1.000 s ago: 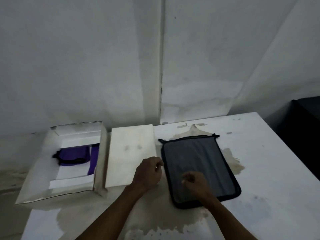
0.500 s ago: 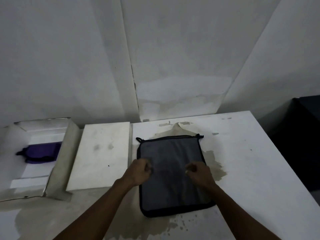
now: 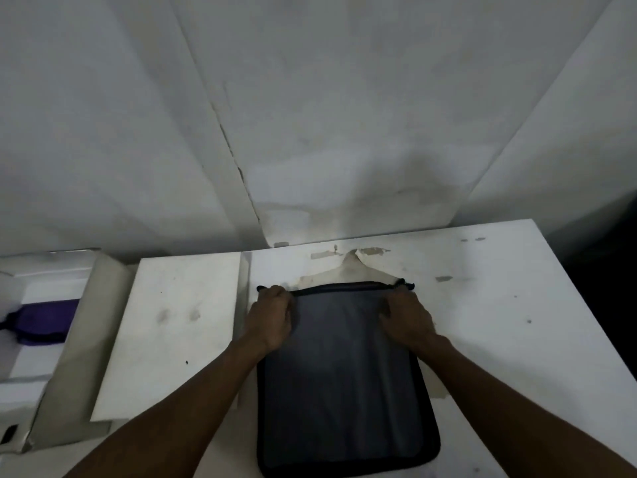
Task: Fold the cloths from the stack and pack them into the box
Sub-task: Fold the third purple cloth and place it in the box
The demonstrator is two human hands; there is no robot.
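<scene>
A grey cloth (image 3: 344, 374) with a dark trimmed edge lies flat on the white table (image 3: 499, 322), stretching from the middle toward the near edge. My left hand (image 3: 270, 317) grips its far left corner. My right hand (image 3: 406, 315) grips its far right corner. Both sets of fingers are curled over the far hem. At the far left stands the open white box (image 3: 69, 339), partly cut off by the frame, with a purple folded cloth (image 3: 41, 320) lying inside it.
The box's white lid (image 3: 172, 332) lies flat between the box and the grey cloth. Peeled, stained patches mark the tabletop behind the cloth. A white wall rises directly behind the table, and dark space lies past the table's right edge.
Both hands slid from the middle of the grey cloth up to its far corners and took hold of them. The view swung right, pushing the box toward the left edge.
</scene>
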